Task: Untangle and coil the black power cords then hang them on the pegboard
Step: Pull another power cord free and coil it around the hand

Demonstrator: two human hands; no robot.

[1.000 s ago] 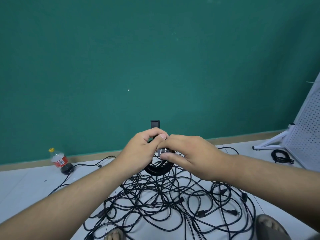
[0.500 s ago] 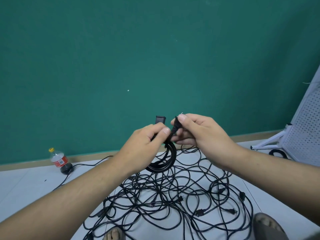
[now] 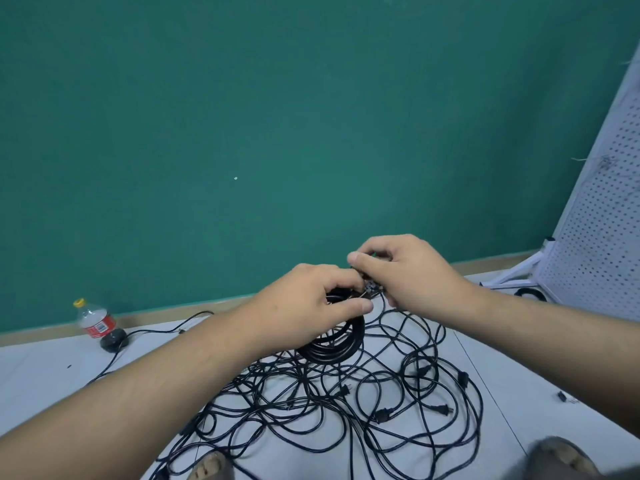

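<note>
Two bare hands meet over a tangled black cord pile point(image 3: 346, 403): the left hand point(image 3: 311, 303) grips a round coiled black power cord point(image 3: 337, 344), the right hand point(image 3: 405, 268) pinches its plug end point(image 3: 370, 285).

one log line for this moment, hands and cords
left hand: grips coiled cord | right hand: pinches same cord by its plug | tangle: on floor below | step: not yet hung on pegboard

You get soft, even light with faint shadows; the green wall point(image 3: 242, 98) dims toward twelve o'clock, and the pegboard point(image 3: 602, 202) bends at three o'clock.
</note>
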